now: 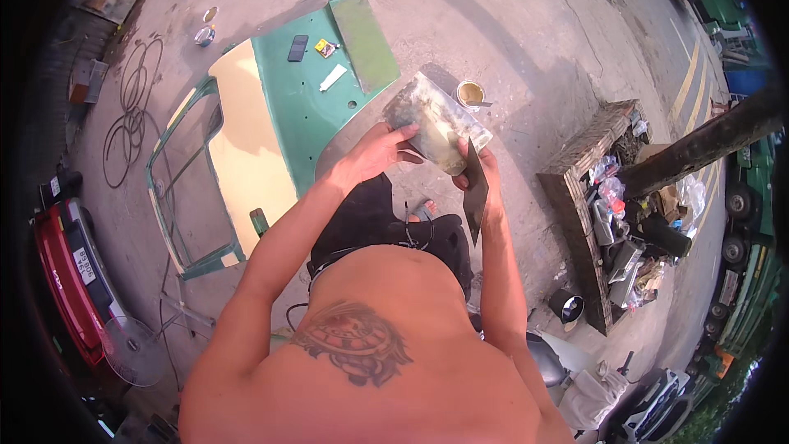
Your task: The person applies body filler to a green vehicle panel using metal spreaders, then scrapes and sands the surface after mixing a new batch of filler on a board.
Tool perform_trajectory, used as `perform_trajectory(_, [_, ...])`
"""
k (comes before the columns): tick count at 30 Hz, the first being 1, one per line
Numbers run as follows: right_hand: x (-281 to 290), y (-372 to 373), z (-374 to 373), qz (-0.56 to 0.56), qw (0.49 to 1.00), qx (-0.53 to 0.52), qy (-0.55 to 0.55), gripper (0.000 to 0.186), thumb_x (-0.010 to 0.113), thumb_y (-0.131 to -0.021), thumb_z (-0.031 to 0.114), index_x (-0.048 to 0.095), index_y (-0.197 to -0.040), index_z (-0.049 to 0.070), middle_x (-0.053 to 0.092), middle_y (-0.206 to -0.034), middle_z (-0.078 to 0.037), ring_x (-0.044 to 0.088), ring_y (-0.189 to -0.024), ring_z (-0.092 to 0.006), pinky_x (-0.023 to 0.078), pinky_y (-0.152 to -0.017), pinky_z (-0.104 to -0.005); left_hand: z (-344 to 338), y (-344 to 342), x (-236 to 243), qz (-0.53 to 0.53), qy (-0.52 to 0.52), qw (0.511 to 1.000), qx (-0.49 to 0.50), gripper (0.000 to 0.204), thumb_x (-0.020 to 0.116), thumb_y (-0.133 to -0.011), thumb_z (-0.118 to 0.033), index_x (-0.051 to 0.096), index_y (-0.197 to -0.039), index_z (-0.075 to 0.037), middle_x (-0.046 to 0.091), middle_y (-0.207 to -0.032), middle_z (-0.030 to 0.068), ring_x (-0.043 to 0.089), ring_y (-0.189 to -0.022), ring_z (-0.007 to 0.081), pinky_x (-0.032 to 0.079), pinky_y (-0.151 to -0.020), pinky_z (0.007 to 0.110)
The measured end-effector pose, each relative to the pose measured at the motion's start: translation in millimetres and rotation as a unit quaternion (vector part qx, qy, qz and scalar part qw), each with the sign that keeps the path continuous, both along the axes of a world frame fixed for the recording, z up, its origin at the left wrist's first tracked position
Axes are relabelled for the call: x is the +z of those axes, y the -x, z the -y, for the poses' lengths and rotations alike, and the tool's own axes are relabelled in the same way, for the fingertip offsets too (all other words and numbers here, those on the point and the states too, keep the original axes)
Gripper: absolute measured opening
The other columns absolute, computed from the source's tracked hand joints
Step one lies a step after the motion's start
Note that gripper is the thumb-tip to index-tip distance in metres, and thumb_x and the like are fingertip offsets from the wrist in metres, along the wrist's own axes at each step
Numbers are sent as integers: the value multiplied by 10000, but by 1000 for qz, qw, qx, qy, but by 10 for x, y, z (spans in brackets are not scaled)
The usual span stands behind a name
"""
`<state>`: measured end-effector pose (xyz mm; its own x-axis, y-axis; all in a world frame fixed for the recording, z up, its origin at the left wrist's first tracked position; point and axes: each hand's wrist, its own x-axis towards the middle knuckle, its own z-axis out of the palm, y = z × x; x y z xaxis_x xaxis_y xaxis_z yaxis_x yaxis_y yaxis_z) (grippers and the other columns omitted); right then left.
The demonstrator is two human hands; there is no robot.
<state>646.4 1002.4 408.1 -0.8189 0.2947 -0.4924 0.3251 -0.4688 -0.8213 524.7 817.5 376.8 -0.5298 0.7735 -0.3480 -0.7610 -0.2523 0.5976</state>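
Observation:
My left hand (380,154) grips the near left edge of a flat board (436,115) smeared with pale putty, its thumb on top. At the board's right corner, my right hand (486,171) holds a thin dark flat spreader (474,207), which points down toward me. Whether the right fingers also pinch the board is hard to see. Just beyond the board stands an open can (471,94) of tan paste with a tool handle over its rim. To the left lies a green vehicle door panel (283,107) with a cream-coated area and a window opening.
A phone (297,48), a small yellow box (326,48) and a white tube (333,77) rest on the panel. Rightward, a raised bed (567,189) full of rubbish surrounds a trunk (699,146). A coiled hose (131,123), a fan (131,349) and a red car (62,279) are leftward.

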Motion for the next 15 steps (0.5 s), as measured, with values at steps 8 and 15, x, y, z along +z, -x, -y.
perform_trajectory(8, [-1000, 416, -1250, 251, 960, 12, -123, 220, 587, -963, 296, 566, -918, 82, 473, -584, 32, 342, -367, -57, 213, -348, -245, 1197, 2102, -2422, -141, 506, 844, 106, 366, 653, -896, -264, 590, -1141, 1, 655, -1023, 109, 678, -850, 216, 540, -766, 330])
perform_trajectory(15, [-1788, 1086, -1446, 454, 878, 58, -139, 270, 575, -976, 288, 597, -870, 41, 524, -624, 17, 439, -447, -66, 324, -401, -271, 2133, 3817, -4499, -230, 758, 608, 50, 764, 748, -763, -291, 415, -1366, 42, 498, -1311, 248, 509, -1215, 388, 447, -1013, 425])
